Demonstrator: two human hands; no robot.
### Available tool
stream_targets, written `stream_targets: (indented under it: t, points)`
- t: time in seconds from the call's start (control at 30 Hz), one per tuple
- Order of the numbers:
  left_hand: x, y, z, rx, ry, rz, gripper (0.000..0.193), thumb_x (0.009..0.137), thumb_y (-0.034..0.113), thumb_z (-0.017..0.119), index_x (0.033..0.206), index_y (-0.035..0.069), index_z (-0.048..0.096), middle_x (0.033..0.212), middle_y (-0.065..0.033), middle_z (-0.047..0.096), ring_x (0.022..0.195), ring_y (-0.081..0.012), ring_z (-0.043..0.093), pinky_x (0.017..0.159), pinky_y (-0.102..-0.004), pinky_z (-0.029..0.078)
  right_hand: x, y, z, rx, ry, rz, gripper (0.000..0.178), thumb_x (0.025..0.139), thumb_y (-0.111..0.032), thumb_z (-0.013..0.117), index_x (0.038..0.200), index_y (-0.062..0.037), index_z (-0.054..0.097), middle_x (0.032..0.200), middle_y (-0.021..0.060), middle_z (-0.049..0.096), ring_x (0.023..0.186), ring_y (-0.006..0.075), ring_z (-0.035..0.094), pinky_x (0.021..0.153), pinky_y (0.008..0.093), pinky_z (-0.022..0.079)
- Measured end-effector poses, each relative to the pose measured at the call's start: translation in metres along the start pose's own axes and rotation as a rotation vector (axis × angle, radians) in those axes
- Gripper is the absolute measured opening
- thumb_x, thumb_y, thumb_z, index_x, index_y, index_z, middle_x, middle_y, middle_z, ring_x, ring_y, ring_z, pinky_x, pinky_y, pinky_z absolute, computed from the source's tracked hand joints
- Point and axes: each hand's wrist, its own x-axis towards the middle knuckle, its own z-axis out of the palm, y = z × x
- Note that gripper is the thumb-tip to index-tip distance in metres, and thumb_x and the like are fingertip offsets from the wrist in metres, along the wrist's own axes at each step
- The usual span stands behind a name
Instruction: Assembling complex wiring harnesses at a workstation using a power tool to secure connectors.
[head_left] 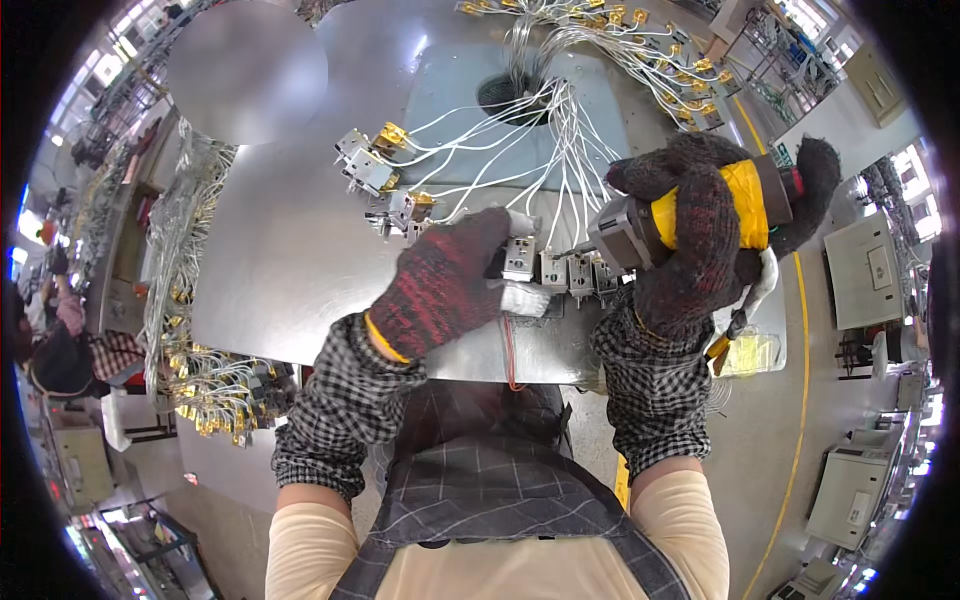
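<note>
My left hand (445,280), in a dark red and black knitted glove with silvery wrapped fingertips, pinches a small metal switch-like unit (518,259) near the table's front edge. More such metal units (580,275) stand in a row to its right, with white wires running away from them. My right hand (695,235), gloved alike, is wrapped round a dark power tool (622,233) bound with yellow tape. The tool lies on its side, its thin tip pointing left at the row. Whether the tip touches a unit, I cannot tell.
White wires gather at a dark round hole (505,97) in a blue-grey panel (450,90) on the metal table (270,260). Wired units (370,165) sit at left; a larger fan (690,85) lies far right. Bundled wired parts (225,390) are at the left edge.
</note>
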Motion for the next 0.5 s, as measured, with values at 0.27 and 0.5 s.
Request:
stream_targets:
  t: [0.27, 0.5]
  points:
    - [0.006, -0.001, 0.009, 0.205, -0.037, 0.056, 0.063, 0.071, 0.044, 0.081, 0.117, 0.008, 0.058, 0.095, -0.0148, 0.067, 0.088, -0.0323, 0.068, 0.074, -0.0413, 0.053, -0.010, -0.009, 0.007, -0.029, -0.101, 0.038, 0.078, 0.083, -0.009, 0.067, 0.147, -0.0153, 0.024, 0.094, 0.0188, 0.063, 0.073, 0.0281, 0.067, 0.066, 0.0465, 0.061]
    - [0.003, -0.013, 0.014, 0.061, 0.019, 0.091, 0.065, 0.072, 0.045, 0.079, 0.119, 0.007, 0.057, 0.093, -0.0157, 0.067, 0.087, -0.0344, 0.068, 0.077, -0.0450, 0.053, -0.020, -0.009, 0.017, -0.153, -0.163, 0.008, 0.074, 0.089, -0.005, 0.064, 0.148, -0.0155, 0.020, 0.104, 0.0194, 0.062, 0.081, 0.0264, 0.068, 0.073, 0.0440, 0.062]
